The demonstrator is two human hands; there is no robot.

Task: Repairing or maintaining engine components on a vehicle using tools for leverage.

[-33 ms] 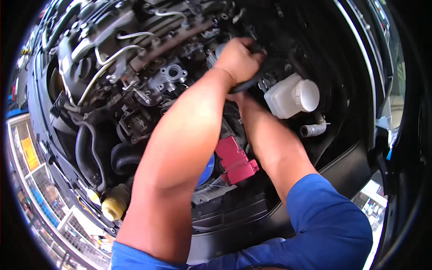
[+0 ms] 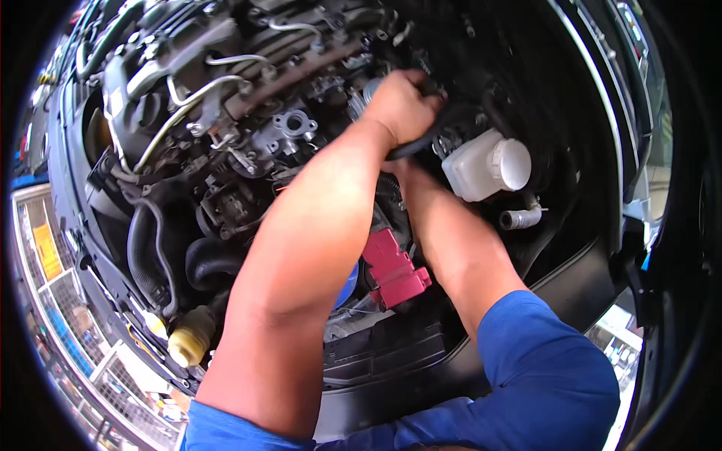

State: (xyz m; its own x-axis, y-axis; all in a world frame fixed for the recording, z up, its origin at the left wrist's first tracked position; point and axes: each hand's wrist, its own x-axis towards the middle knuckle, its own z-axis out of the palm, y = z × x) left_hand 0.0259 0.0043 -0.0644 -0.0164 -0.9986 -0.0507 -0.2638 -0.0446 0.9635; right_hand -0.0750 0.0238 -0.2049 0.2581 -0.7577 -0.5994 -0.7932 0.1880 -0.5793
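My left hand [image 2: 406, 105] is curled over the black hose [image 2: 415, 146], deep in the engine bay; its fingertips are hidden, so I cannot tell whether they are clamped on it. My right hand [image 2: 398, 167] is mostly hidden below the hose, its grip unreadable too. A slipping hose could scrape my knuckles on nearby metal. To the right, my forearm could knock the white tank [image 2: 474, 169] in so tight a space; nearer me sits a red cover [image 2: 396, 274]. Leftward, loose grit could drop into the open metal port [image 2: 283, 122].

Left hand [image 2: 407, 107]: curled beside black hose [image 2: 414, 145]
Right hand [image 2: 395, 167]: mostly hidden below it
Red cover [image 2: 397, 272]: between the forearms [image 2: 457, 233]
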